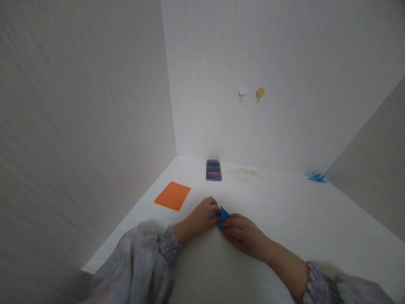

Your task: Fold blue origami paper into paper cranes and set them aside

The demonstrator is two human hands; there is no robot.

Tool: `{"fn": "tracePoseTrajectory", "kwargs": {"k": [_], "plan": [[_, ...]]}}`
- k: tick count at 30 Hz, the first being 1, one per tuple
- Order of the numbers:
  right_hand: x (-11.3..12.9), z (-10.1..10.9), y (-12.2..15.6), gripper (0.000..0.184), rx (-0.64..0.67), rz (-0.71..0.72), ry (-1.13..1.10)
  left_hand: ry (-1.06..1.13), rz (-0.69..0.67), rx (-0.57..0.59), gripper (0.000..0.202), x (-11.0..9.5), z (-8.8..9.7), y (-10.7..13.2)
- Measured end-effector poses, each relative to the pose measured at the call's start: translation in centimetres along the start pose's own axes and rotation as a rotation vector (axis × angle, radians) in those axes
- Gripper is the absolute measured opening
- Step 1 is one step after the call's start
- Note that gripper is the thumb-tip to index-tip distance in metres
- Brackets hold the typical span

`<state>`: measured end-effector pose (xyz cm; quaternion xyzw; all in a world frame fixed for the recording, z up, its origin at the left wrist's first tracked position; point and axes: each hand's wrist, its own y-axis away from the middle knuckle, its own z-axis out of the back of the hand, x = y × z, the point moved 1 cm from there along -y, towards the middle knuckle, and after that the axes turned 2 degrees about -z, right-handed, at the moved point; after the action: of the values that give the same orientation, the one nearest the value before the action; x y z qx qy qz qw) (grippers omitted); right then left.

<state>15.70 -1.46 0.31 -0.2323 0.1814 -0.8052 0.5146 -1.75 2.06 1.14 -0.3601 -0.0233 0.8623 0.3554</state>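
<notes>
A small folded piece of blue paper [222, 216] lies on the white table [284, 211] between my two hands. My left hand [202, 217] has its fingers curled and pinches the paper's left side. My right hand [242, 233] is closed on the paper's right and lower side, fingers pressed together over it. Most of the paper is hidden under my fingers; only a pointed blue tip shows. Both wrists rest on the table, with grey patterned sleeves behind them.
A stack of orange paper [172, 195] lies to the left of my hands. A small dark blurred object [213, 170] stands near the back wall. A finished blue folded shape [315, 177] sits at the far right. Two round hooks [251, 92] hang on the wall.
</notes>
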Motion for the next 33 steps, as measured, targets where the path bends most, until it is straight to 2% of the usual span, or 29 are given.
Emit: {"fn": "tracePoseTrajectory", "kwargs": {"k": [4, 10, 14, 16, 20, 23, 33], "plan": [[-0.1, 0.1, 0.2, 0.015, 0.018, -0.013, -0.012, -0.034, -0.015, 0.079, 0.019, -0.2, 0.6, 0.0], [-0.2, -0.2, 0.2, 0.014, 0.057, -0.042, -0.024, -0.140, -0.018, 0.087, 0.020, -0.1, 0.4, 0.1], [-0.3, -0.1, 0.3, 0.015, 0.061, -0.047, -0.035, -0.132, -0.092, 0.048, 0.020, -0.3, 0.4, 0.5], [-0.3, 0.0, 0.3, 0.015, 0.069, -0.050, -0.036, -0.145, -0.149, 0.076, 0.011, -0.6, 0.7, 0.7], [-0.4, 0.2, 0.3, 0.015, 0.088, -0.063, -0.036, -0.213, -0.266, 0.126, 0.020, -1.4, 1.5, 1.0], [-0.5, 0.1, 0.3, 0.015, 0.098, -0.069, -0.024, -0.317, -0.305, 0.129, 0.021, -1.7, 1.7, 1.2], [-0.3, 0.6, 0.5, 0.017, 0.155, -0.072, -0.031, -0.441, -0.482, 0.269, 0.023, -1.1, 1.5, 1.6]]}}
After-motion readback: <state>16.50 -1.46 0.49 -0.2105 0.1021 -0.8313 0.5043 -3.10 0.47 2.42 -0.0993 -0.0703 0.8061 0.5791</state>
